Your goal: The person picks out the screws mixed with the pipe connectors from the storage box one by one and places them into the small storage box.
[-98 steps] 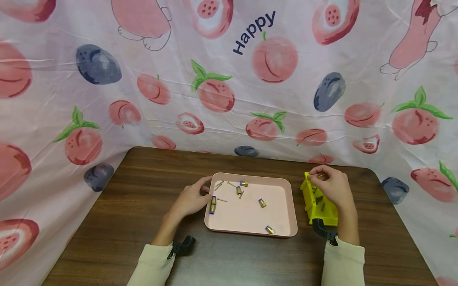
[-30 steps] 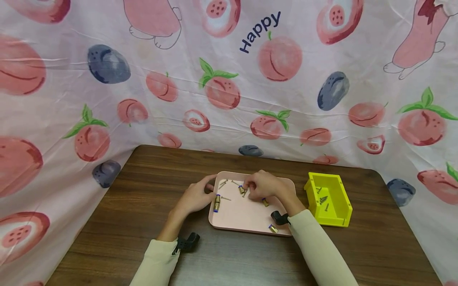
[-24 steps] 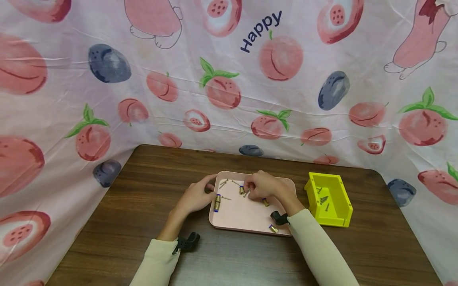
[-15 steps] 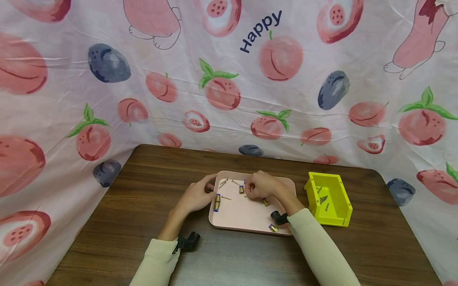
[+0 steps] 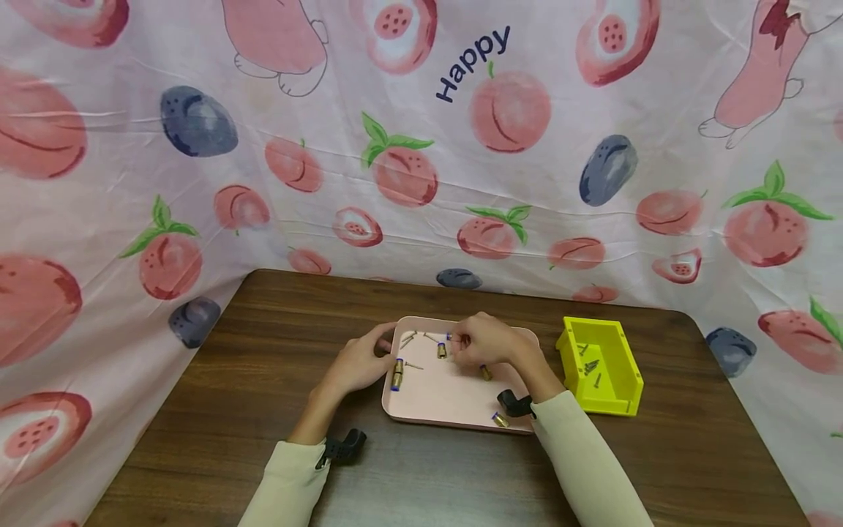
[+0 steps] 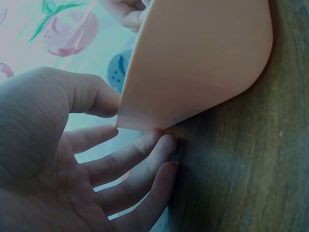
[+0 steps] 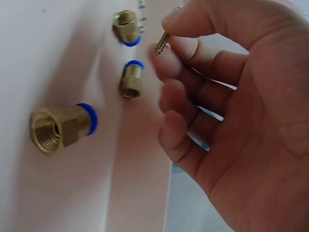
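Observation:
In the right wrist view my right hand (image 7: 217, 92) pinches a small threaded screw (image 7: 162, 44) between thumb and index finger, its tip pointing down. In the head view that right hand (image 5: 490, 340) is over the far part of the pink tray (image 5: 435, 399). Brass fittings with blue collars lie close by, one fitting (image 7: 63, 125) nearest the camera. My left hand (image 5: 356, 364) touches the tray's left side. Its thumb meets the rim and its loosely spread fingers reach the corner of the tray wall (image 6: 203, 58).
More screws (image 5: 413, 366) lie in the tray's left part, beside two end-to-end fittings (image 5: 398, 375). A yellow bin (image 5: 609, 406) with several screws stands right of the tray on the wooden table (image 5: 296, 300). A fruit-print cloth (image 5: 408, 241) hangs behind.
My right hand has gone from the yellow bin to the tray. A screw that lay beside a fitting there is now between its fingertips. The left hand has stayed at the tray's edge.

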A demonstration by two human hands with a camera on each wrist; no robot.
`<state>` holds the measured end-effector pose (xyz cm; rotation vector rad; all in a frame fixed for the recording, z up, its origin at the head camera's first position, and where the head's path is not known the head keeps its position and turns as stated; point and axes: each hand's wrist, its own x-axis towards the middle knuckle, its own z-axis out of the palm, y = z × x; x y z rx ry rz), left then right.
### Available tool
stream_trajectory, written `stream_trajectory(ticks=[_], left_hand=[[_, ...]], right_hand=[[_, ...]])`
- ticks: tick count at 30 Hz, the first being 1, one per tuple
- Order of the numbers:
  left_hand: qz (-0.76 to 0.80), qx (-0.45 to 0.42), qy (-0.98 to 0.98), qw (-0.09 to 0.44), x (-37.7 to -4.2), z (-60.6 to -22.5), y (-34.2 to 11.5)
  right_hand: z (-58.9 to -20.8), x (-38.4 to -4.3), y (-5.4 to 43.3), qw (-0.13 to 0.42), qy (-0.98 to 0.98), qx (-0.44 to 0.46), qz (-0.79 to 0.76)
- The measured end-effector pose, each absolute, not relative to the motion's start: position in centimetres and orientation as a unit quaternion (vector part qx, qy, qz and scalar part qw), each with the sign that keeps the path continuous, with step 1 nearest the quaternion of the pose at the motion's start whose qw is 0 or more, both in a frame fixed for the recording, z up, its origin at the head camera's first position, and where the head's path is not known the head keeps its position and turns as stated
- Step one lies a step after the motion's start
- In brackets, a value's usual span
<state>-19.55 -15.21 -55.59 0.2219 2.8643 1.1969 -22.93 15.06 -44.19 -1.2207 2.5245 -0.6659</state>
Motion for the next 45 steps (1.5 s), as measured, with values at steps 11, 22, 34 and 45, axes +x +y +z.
stream_trajectory(ticks=[11, 22, 34, 45], left_hand=[[0.378, 0.067, 0.923, 0.021, -18.9, -55.9, -15.7], [0.379, 0.068, 0.923, 0.022, -18.5, -55.5, -15.6], [0.380, 0.071, 0.922, 0.023, -18.6, -55.2, -15.3], [0.376, 0.078, 0.923, 0.019, -18.8, -55.3, -15.4]], right_hand=[[-43.7, -20.8, 16.6, 0.112, 0.874, -0.379, -0.283], [-43.7, -18.8, 19.8, 0.028, 0.879, -0.339, -0.335], [-43.2, -17.7, 23.2, -0.009, 0.885, -0.275, -0.376], [-43.0, -17.5, 27.0, -0.057, 0.887, -0.246, -0.387]])
